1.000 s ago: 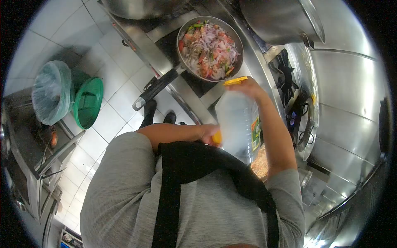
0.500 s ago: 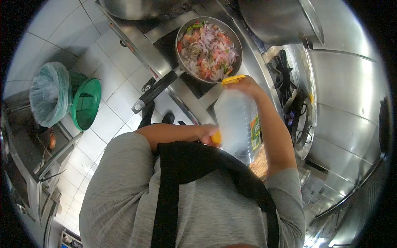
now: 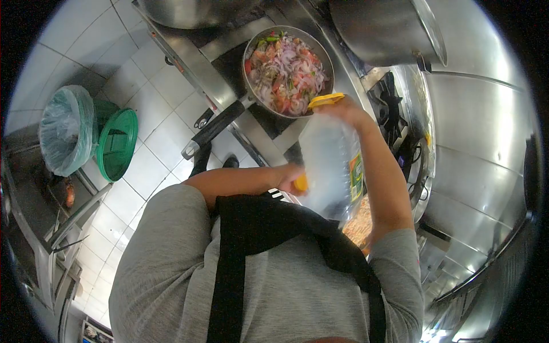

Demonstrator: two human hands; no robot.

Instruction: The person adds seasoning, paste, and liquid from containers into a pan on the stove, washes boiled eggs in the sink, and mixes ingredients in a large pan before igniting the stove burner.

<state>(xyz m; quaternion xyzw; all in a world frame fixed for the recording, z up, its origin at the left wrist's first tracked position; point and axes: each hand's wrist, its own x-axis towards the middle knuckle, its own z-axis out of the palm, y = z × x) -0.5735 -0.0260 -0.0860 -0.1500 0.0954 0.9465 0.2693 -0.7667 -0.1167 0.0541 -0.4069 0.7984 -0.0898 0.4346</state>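
A large clear plastic jug (image 3: 329,166), with a green and yellow label, is tilted in front of my apron. My right hand (image 3: 346,111) is closed on its far end, by a flat yellow piece (image 3: 326,100). Fingers of my left hand (image 3: 290,178) close round an orange-yellow piece (image 3: 300,183) against the jug's left side; whether it is a cap I cannot tell. Just beyond the jug, a frying pan (image 3: 250,91) sits on the stove, holding sliced onion, tomato and green bits. Its black handle (image 3: 217,128) points toward the lower left.
Large metal pots (image 3: 383,34) stand beyond the pan and at the upper left. Burner grates (image 3: 389,106) lie at right. A lined bin (image 3: 67,131) and green lid (image 3: 117,146) are at left. Something brownish and chopped (image 3: 359,226) shows below the jug.
The jug's far end and my right hand have risen slightly in view. The jug's lower part has shifted a little, uncovering more of the brownish food. Both hands keep their hold.
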